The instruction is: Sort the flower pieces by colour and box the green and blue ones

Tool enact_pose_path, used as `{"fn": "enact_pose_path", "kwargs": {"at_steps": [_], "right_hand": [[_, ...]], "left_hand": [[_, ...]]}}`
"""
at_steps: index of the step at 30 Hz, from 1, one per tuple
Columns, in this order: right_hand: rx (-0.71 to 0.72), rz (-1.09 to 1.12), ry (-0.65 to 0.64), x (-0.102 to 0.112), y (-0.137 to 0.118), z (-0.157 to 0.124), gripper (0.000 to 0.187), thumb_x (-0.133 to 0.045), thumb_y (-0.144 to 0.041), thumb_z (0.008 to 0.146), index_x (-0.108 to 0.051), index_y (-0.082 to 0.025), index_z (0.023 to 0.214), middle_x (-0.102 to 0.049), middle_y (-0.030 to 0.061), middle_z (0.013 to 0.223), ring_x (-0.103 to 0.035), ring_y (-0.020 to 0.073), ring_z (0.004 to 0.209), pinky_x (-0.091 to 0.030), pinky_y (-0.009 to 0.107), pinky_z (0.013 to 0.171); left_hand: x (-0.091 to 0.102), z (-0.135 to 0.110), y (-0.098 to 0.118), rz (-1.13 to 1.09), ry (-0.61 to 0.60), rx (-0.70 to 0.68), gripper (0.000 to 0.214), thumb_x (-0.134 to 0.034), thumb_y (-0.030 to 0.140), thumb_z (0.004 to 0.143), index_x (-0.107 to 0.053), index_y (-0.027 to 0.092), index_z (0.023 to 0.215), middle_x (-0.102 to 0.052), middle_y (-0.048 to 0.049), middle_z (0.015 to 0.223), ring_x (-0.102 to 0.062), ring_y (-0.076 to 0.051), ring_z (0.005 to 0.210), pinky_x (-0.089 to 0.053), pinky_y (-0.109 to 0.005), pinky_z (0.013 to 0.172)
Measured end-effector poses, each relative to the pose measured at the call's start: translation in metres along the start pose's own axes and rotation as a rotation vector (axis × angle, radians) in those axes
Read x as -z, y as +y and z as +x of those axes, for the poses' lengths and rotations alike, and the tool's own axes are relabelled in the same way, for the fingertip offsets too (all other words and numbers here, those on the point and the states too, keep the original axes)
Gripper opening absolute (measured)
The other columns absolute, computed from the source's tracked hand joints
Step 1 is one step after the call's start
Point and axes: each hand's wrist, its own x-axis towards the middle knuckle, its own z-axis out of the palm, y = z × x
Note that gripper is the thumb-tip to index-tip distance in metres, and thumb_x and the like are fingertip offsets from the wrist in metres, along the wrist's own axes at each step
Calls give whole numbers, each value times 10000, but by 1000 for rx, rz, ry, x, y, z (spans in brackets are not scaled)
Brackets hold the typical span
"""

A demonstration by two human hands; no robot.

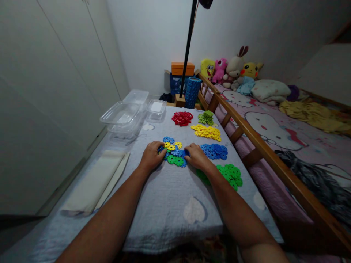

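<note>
A mixed pile of flower-shaped plastic discs (pixel 175 153), blue, green and yellow, lies in the middle of the cloth-covered table. At its left edge my left hand (pixel 153 157) has its thumb and fingers curled around blue discs that are partly hidden. From the right, my right hand (pixel 197 157) pinches a dark blue disc (pixel 187 152) at the pile's edge. Sorted heaps lie to the right: blue discs (pixel 215 151), green discs (pixel 229 176) partly behind my right forearm, and yellow discs (pixel 206 132). Farther back are red pieces (pixel 182 118) and light green pieces (pixel 206 117).
Clear plastic containers (pixel 120 113) stand at the back left, with a smaller lidded box (pixel 157 106) beside them. Folded cream cloth or paper (pixel 94 180) lies on the left. A wooden bed rail (pixel 246 135) borders the right side; a black pole (pixel 188 47) rises behind.
</note>
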Motion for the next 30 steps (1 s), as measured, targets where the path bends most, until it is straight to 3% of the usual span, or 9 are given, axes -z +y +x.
{"fn": "enact_pose_path", "kwargs": {"at_steps": [6, 13, 17, 24, 30], "right_hand": [[-24, 58, 22, 3, -1, 1, 259, -742, -177, 873, -705, -169, 1130, -699, 108, 1149, -608, 221, 1065, -430, 308, 940], [-41, 240, 66, 11, 7, -1, 130, -620, -124, 898, -715, -201, 942, -751, 50, 949, -654, 185, 885, -436, 276, 802], [-93, 347, 186, 21, 26, -3, 131, -599, -173, 876, -720, -210, 910, -745, 30, 877, -655, 184, 816, -447, 278, 768], [-359, 398, 512, 46, 83, -14, 143, -607, -262, 803, -710, -205, 885, -714, 19, 802, -622, 187, 738, -459, 290, 745], [-448, 371, 512, 42, 103, -16, 112, -595, -241, 758, -687, -208, 814, -700, 15, 773, -621, 192, 734, -457, 299, 746]], "left_hand": [[1, 0, 1, 3, -13, 0, 268, -614, 356, 878, -719, 210, 1078, -755, -119, 1165, -672, -298, 1132, -509, -476, 1067], [1, 0, 0, 4, -15, 4, 275, -613, 359, 872, -718, 201, 1072, -756, -125, 1154, -676, -301, 1119, -515, -480, 1057], [1, 0, -1, 4, -18, 9, 274, -607, 361, 872, -719, 207, 1068, -756, -121, 1140, -678, -296, 1104, -522, -476, 1045], [0, 1, -2, -3, -13, 5, 265, -616, 355, 861, -721, 216, 1060, -759, -114, 1144, -673, -296, 1107, -511, -480, 1060], [-1, 1, -4, -7, -17, 11, 260, -618, 363, 862, -722, 219, 1052, -760, -112, 1144, -675, -298, 1112, -508, -483, 1069]]}}
